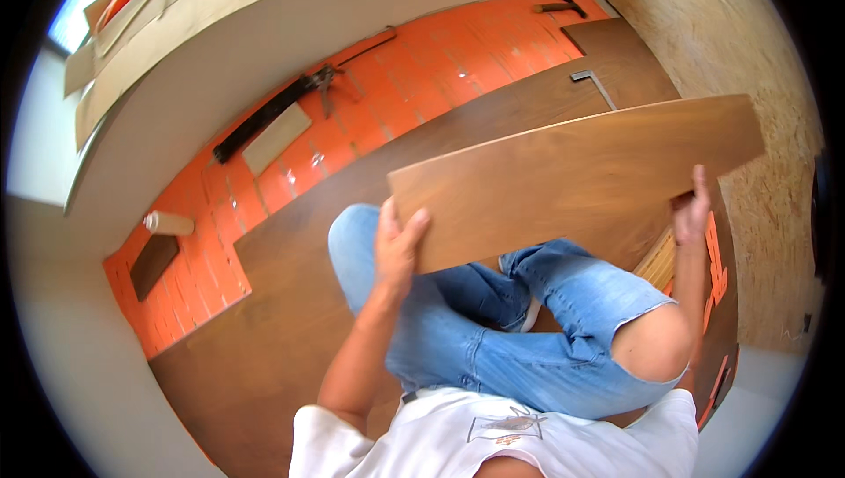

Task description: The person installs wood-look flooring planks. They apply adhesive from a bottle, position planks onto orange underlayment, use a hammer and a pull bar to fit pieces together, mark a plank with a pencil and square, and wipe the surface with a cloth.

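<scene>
A brown wood floor plank (563, 179) is held up over my bent knees, tilted with its right end higher in view. My left hand (398, 247) is closed on its left end, thumb on the near face and the other fingers partly behind it. Near the right end, my right hand (692, 214) grips the plank's lower edge beside a small notch; some of its fingers are hidden. Just beyond the plank, a metal square (595, 89) lies on the laid brown flooring (290, 293), partly covered by the plank.
Orange underlayment (422, 82) borders the flooring. On it lie a caulking gun (268, 117), a beige block (276, 138), a white cartridge (169, 224), a dark offcut (154, 265) and a hammer (562, 8). A chipboard wall (731, 47) rises at right. Light wood pieces (657, 261) lie below my right hand.
</scene>
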{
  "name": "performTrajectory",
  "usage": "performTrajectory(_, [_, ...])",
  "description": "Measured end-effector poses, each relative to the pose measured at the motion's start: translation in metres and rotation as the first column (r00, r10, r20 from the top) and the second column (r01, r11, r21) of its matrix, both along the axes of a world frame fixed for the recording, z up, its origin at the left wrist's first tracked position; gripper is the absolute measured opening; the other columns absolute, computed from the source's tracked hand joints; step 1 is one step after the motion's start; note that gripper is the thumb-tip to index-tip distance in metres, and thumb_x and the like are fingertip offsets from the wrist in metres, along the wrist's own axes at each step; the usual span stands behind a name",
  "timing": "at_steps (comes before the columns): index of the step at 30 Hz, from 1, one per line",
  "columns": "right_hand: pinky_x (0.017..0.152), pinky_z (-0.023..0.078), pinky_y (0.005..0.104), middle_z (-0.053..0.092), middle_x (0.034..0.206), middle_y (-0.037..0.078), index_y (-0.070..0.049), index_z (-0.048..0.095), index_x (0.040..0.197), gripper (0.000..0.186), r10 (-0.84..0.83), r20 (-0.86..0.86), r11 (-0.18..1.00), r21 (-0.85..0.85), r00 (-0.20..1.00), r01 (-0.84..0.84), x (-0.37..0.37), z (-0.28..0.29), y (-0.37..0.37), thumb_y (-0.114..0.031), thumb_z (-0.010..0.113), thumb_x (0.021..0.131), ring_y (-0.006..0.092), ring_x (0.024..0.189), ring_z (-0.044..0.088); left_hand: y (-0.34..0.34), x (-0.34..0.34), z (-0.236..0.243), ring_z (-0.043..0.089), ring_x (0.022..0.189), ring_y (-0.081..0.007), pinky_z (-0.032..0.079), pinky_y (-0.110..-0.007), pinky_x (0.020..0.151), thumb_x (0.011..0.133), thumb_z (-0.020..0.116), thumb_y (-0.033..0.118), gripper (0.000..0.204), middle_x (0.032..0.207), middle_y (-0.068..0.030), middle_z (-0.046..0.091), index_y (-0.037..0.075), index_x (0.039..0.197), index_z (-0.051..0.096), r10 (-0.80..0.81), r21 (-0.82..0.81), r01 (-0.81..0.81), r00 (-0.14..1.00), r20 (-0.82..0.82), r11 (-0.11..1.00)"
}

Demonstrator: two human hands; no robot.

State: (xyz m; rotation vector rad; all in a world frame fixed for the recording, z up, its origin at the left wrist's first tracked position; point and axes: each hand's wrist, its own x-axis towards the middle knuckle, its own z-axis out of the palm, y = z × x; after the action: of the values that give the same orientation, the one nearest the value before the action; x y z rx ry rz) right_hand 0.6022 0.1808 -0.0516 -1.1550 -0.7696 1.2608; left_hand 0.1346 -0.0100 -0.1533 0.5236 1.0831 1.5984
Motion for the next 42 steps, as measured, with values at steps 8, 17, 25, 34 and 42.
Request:
performTrajectory(8, [0.101, 0.049, 0.0393, 0.064, 0.132, 0.006, -0.008, 0.059, 0.133, 0.045, 0.197, -0.063, 0.954, -0.219, 0.978, -0.206, -0.061, -0.073, 0.116, -0.037, 0.067, 0.099, 0.0186, 0.12, 0.06, 0.077, -0.039, -0.046, 0.058, 0.125, -0.0228, 0.044, -0.037, 0.108, 0.101, 0.061, 0.016, 0.05, 0.137, -0.0133, 0.059, -0.001, 0.144, 0.043, 0.033, -0.291, -0.049, 0.998, -0.059, 0.955])
performTrajectory(17, [0.108, 0.049, 0.0445, 0.066, 0.132, 0.011, 0.0, 0.057, 0.135, 0.048, 0.2, -0.238, 0.851, -0.439, 0.951, -0.289, -0.052, -0.179, 0.165, -0.032, 0.066, 0.1, 0.024, 0.123, 0.062, 0.166, -0.043, -0.129, 0.059, 0.106, -0.0172, 0.045, -0.032, 0.095, 0.101, 0.059, 0.02, 0.037, 0.119, -0.0066, 0.066, -0.002, 0.131, 0.059, 0.103, -0.538, -0.22, 0.966, -0.239, 0.814])
performTrajectory(25, [0.113, 0.046, 0.042, 0.063, 0.136, 0.014, 0.002, 0.054, 0.137, 0.052, 0.16, -0.23, 0.791, -0.552, 0.96, -0.264, -0.038, -0.215, 0.176, -0.034, 0.064, 0.101, 0.0245, 0.128, 0.06, 0.175, -0.022, -0.149, 0.059, 0.104, -0.0155, 0.045, -0.03, 0.093, 0.103, 0.058, 0.021, 0.035, 0.115, -0.0063, 0.066, -0.004, 0.128, 0.06, 0.121, -0.502, -0.331, 0.906, -0.405, 0.799])
performTrajectory(34, [0.114, 0.044, 0.0409, 0.059, 0.141, 0.014, -0.001, 0.053, 0.14, 0.05, 0.16, -0.254, 0.716, -0.636, 0.954, -0.289, -0.038, -0.261, 0.169, -0.032, 0.063, 0.101, 0.0253, 0.132, 0.055, 0.177, -0.014, -0.159, 0.06, 0.097, -0.0154, 0.049, -0.029, 0.088, 0.102, 0.059, 0.014, 0.036, 0.108, -0.0073, 0.067, -0.007, 0.131, 0.058, 0.178, -0.383, -0.476, 0.779, -0.601, 0.792])
performTrajectory(42, [0.115, 0.041, 0.041, 0.06, 0.14, 0.012, -0.005, 0.057, 0.134, 0.037, 0.105, -0.384, 0.691, -0.635, 0.917, -0.345, -0.011, -0.289, 0.168, -0.023, 0.061, 0.103, 0.0268, 0.131, 0.053, 0.169, -0.019, -0.18, 0.063, 0.096, -0.0215, 0.052, -0.037, 0.086, 0.098, 0.066, 0.02, 0.037, 0.107, -0.0152, 0.069, -0.007, 0.123, 0.062, 0.049, -0.583, -0.453, 0.816, -0.577, 0.675])
